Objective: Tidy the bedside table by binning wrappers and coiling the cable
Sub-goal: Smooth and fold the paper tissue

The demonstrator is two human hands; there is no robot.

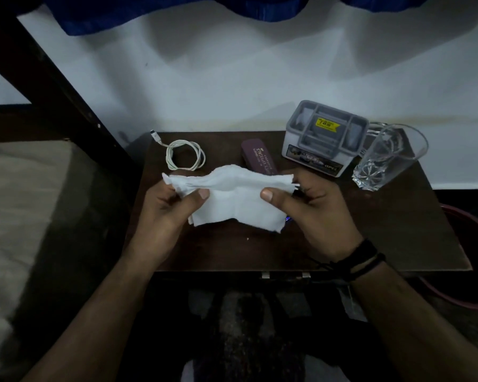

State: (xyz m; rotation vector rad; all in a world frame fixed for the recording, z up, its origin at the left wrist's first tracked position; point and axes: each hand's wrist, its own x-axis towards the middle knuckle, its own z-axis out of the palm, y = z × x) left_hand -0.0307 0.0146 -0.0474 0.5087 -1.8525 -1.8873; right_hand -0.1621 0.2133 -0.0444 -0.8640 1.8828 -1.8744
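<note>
Head view, hands: the left hand (174,205) and the right hand (301,205) each pinch one end of a white tissue (232,199), thumb on top and fingers curled under, and hold it just above the bedside table (398,230).
Why held so: a two-ended grip pulls the soft sheet taut, probably to fold or bunch it before binning, though no bin can be made out.
Tissue, axis: its long axis runs left to right between the hands; the upper edge is gathered into a ridge and the lower flap hangs towards the person.
Cable: the white cable (185,158) lies already looped in a rough ring at the table's back left, well clear of the hands, its plug end pointing back and left over the edge.
Other things: a dark purple case (257,158) lies just behind the tissue; a grey box (323,136) with a yellow sticker stands back right, a clear glass (389,158) beside it.
Right wrist: dark bands (362,257).
</note>
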